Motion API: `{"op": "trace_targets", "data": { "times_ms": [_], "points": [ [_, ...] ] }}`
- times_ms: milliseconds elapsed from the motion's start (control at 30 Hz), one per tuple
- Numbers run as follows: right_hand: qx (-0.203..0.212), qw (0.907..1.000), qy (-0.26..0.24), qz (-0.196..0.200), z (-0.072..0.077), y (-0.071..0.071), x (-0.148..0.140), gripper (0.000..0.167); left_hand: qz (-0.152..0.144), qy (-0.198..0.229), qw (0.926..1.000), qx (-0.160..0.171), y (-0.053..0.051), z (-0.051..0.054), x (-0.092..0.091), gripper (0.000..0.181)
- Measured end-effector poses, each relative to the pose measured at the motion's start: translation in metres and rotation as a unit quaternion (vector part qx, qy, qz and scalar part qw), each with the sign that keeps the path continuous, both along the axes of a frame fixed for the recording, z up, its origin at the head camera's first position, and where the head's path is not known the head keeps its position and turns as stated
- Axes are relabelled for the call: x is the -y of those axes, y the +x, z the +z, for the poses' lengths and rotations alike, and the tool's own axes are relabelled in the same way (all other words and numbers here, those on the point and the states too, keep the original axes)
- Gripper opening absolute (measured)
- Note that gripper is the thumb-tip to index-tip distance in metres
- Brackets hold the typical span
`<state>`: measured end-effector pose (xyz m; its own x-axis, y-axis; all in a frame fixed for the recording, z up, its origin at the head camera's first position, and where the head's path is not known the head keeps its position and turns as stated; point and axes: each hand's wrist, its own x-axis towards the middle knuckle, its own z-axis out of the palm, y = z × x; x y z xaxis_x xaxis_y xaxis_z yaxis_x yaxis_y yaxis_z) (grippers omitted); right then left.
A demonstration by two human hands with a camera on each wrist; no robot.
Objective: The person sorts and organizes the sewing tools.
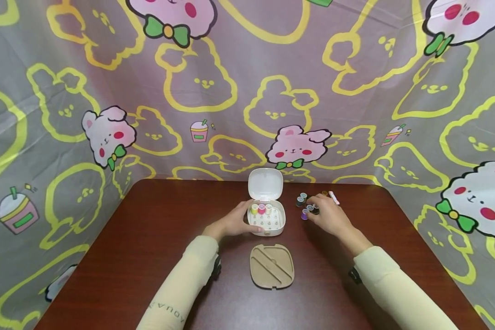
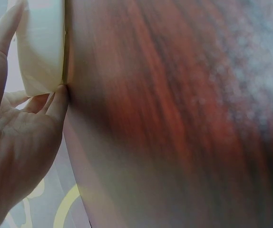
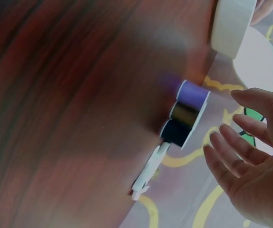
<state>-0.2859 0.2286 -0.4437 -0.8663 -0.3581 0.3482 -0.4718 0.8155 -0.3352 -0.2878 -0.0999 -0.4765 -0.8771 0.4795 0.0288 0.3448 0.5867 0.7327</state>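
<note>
In the head view we see a white box (image 1: pixel 277 227) on the desk (image 1: pixel 123 256), its lid (image 1: pixel 265 183) raised at the far side. Inside, we find a yellow spool (image 1: pixel 254 209), a pink spool (image 1: pixel 261 209) and a cream spool (image 1: pixel 269 209) in a row. The left hand (image 1: pixel 233 223) grips the box's left side; the right hand (image 1: pixel 332 217) is over loose spools to the box's right, near a purple spool (image 1: pixel 305 214). Closer to us lies a beige panel (image 1: pixel 271 267).

In the left wrist view, we see thumb and fingers bent around the box.

In the right wrist view, we see the right hand loosely spread, holding nothing, apart from the purple spool, a brownish spool (image 3: pixel 184 114) and a black spool (image 3: pixel 175 132), with a slim white object (image 3: pixel 151 169) beside them.
</note>
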Motion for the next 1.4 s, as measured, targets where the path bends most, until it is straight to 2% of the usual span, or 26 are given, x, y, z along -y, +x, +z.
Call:
{"op": "trace_targets", "data": {
  "times_ms": [433,667,1000,1400],
  "points": [
    [0.008,0.9995,0.009,-0.028,-0.004,-0.003,-0.017,0.038,-0.009,0.007,0.9999,-0.011,-0.003,-0.004,0.001,0.096],
    [0.029,0.9988,-0.025,-0.029,-0.006,-0.007,-0.022,0.037,0.000,-0.004,1.0000,0.004,-0.004,-0.003,0.001,0.100],
    [0.030,0.9970,-0.071,-0.009,-0.013,-0.014,-0.027,0.037,-0.005,0.001,1.0000,-0.003,-0.002,-0.002,0.001,0.097],
    [0.044,0.9933,-0.102,-0.031,-0.017,-0.021,-0.030,0.038,-0.007,0.002,1.0000,-0.007,-0.001,-0.001,0.001,0.096]
  ]
}}
